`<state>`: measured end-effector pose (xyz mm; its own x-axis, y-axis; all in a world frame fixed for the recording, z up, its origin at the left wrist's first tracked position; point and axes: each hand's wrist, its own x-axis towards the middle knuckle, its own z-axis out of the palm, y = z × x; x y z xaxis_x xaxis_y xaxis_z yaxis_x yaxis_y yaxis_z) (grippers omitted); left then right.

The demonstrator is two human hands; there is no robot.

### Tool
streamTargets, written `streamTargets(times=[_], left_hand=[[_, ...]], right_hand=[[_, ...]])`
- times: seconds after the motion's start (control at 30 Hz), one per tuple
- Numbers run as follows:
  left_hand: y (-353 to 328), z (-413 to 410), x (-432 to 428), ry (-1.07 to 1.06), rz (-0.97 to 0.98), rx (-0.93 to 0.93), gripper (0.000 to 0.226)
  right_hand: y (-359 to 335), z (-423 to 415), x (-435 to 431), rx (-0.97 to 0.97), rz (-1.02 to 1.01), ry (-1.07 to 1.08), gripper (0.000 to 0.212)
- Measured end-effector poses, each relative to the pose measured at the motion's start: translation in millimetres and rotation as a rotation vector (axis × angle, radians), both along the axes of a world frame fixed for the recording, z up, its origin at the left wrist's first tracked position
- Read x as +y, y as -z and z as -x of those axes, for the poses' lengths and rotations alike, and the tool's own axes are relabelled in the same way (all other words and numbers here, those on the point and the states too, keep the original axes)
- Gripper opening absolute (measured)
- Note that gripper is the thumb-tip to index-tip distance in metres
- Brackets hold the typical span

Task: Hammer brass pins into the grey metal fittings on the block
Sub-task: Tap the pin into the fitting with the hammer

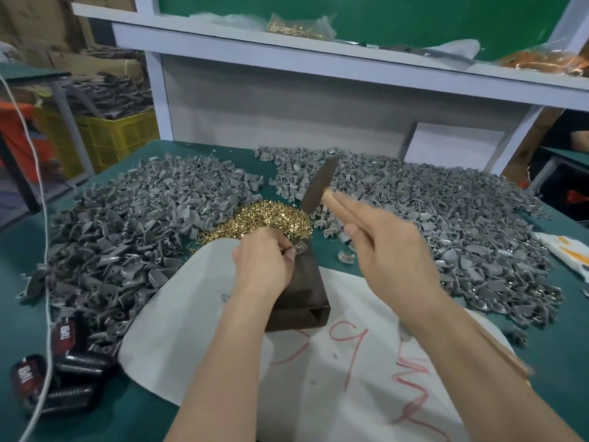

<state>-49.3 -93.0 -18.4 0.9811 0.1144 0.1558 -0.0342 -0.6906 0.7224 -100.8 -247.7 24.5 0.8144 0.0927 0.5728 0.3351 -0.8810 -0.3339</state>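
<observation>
Left side: the left hand [264,260] is curled narrow, its fingertips pinched on a small grey metal fitting [300,247] at the far end of the block. Whether a pin is also held cannot be told.
Right side: the right hand [392,250] is wrapped round the handle of a hammer with a dark steel head and pale wooden shaft [318,186], which is raised and blurred above the far end of the block.
Block: a dark brown rectangular metal block [302,295] is laid on a white sheet marked with red strokes [334,362], its long side pointing away from the person.
Pins: a heap of small brass pins [271,216] is piled just beyond the block, touching the sheet's far edge.
Stock: loose grey metal fittings are heaped to the left [127,224] and to the right [446,218] of the pins.
Surface: everything is carried by a green worktop [561,362].
Left edge: black and red flat packets [63,371] are stacked at the near left corner, crossed by a white cord [46,250].
Above: a clear bag of brass pins [296,28] is kept on a pale grey shelf [318,65].
</observation>
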Motion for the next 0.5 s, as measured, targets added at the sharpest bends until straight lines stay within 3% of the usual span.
streamTargets(times=[0.07,0.17,0.3,0.4,0.5], left_hand=[[0.9,-1.0,0.4,-0.006,0.008,-0.005,0.010],[1.6,0.3,0.7,-0.011,0.032,-0.013,0.007],[0.8,-0.9,1.1,-0.005,0.005,-0.002,0.008],[0.6,1.2,0.4,-0.009,-0.019,-0.004,0.008],[0.8,1.5,0.6,-0.014,-0.033,-0.005,0.010]], right_hand=[[3.0,-0.6,0.4,0.001,-0.073,-0.022,0.045],[20.8,9.1,9.0,0.250,0.109,-0.052,0.049],[13.0,-4.0,1.2,0.080,-0.078,0.018,0.043],[20.2,-29.0,-5.5,0.346,-0.300,0.155,0.033],[36.2,-47.1,-8.5,0.631,-0.247,0.269,0.035]])
